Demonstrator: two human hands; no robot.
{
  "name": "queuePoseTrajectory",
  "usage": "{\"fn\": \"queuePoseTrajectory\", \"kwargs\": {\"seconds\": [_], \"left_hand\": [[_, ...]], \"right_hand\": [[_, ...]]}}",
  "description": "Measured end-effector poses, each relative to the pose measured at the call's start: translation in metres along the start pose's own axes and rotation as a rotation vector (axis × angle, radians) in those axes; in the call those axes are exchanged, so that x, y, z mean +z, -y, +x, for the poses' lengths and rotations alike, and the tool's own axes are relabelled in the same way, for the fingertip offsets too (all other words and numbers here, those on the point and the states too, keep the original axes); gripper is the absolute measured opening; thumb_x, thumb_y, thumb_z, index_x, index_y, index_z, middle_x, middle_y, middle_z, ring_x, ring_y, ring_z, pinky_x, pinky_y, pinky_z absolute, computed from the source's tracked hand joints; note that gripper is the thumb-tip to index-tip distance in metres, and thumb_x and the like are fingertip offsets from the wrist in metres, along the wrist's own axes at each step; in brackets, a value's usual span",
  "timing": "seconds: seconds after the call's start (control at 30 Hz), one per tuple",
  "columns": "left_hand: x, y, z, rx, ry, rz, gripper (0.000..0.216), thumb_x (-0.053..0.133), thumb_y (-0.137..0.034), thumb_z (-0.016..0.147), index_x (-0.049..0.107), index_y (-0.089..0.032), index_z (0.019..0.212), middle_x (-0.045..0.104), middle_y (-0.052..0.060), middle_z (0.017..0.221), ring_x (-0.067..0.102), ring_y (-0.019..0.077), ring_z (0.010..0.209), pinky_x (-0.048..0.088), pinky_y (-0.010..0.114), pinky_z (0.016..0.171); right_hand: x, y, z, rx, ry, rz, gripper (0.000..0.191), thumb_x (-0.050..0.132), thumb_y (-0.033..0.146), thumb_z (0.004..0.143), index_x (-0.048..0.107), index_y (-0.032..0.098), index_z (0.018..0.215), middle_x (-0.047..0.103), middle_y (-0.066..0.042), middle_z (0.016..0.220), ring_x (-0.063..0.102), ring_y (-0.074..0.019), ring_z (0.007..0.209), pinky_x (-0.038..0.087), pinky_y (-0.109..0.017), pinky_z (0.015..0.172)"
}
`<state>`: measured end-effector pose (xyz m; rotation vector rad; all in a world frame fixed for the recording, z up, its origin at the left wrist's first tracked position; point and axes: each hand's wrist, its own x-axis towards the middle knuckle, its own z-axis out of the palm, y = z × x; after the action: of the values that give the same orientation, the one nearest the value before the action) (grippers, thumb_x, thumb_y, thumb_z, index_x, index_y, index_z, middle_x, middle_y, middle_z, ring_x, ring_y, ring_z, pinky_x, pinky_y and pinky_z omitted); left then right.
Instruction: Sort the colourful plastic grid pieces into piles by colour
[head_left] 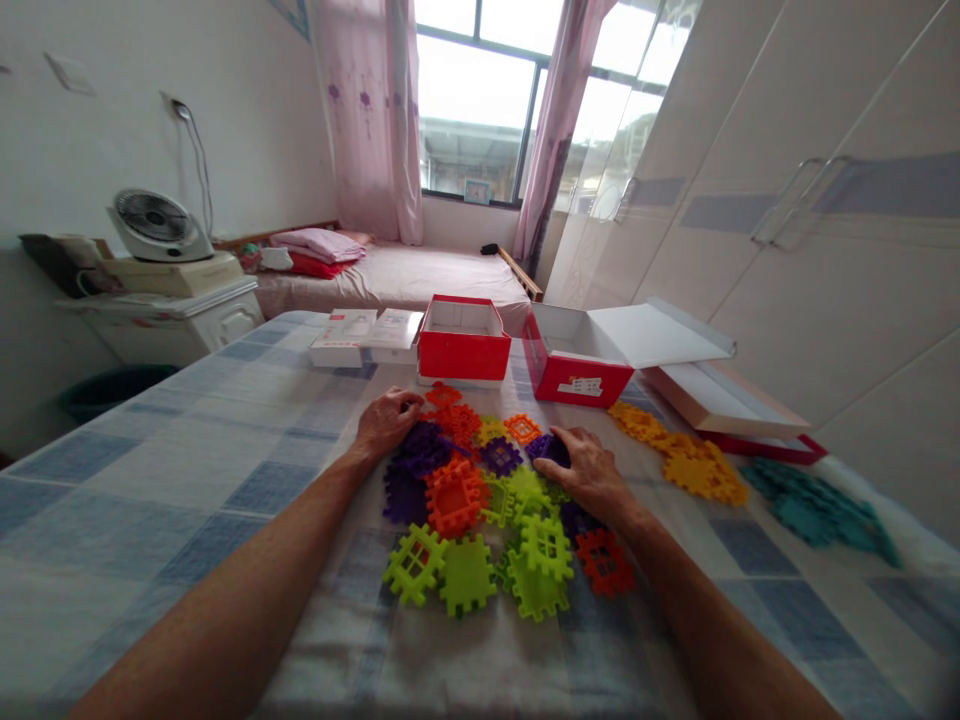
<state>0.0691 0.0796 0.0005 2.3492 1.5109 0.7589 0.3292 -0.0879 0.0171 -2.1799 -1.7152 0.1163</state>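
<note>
A heap of plastic interlocking tiles in purple, orange, lime green and red lies on the checked tablecloth. My left hand rests at the heap's far left edge, fingers curled down onto purple and orange pieces. My right hand lies on the heap's right side, fingers bent over a dark purple piece. Whether either hand actually grips a piece is hidden by the fingers.
Two red boxes stand open behind the heap, one with a white lid flap. Yellow-orange tiles and teal tiles lie at the right. Booklets, a fan, a bed and wardrobe doors surround the table.
</note>
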Motion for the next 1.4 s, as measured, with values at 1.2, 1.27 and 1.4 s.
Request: {"fn": "queuePoseTrajectory", "kwargs": {"seconds": [1.2,1.27,1.4], "left_hand": [[-0.005,-0.001,-0.001,0.020,0.032,0.037,0.039,0.039,-0.034,0.081,0.072,-0.020,0.097,0.066,0.006,0.103,0.064,0.0194,0.087,0.046,0.026,0.079],[-0.006,-0.001,0.000,0.015,0.039,0.038,0.040,0.039,-0.035,0.081,0.072,-0.020,0.097,0.066,0.006,0.104,0.064,0.0198,0.087,0.047,0.027,0.079],[-0.004,0.004,0.001,0.028,0.050,0.027,0.039,0.040,-0.038,0.081,0.071,-0.022,0.098,0.066,0.006,0.107,0.063,0.0209,0.089,0.047,0.028,0.080]], "right_hand": [[-0.028,0.052,0.001,-0.017,-0.185,0.450,0.040,0.067,0.036,0.068,0.050,0.018,0.100,0.060,-0.004,0.092,0.056,-0.0166,0.082,0.045,-0.030,0.076],[-0.052,0.021,-0.012,0.110,-0.271,0.496,0.052,0.069,0.044,0.066,0.050,0.018,0.107,0.062,-0.006,0.095,0.059,-0.0187,0.084,0.046,-0.032,0.077],[-0.087,-0.074,-0.063,0.388,-0.398,0.386,0.067,0.070,0.052,0.059,0.051,0.017,0.113,0.062,-0.011,0.105,0.060,-0.0252,0.092,0.048,-0.039,0.080]]}}
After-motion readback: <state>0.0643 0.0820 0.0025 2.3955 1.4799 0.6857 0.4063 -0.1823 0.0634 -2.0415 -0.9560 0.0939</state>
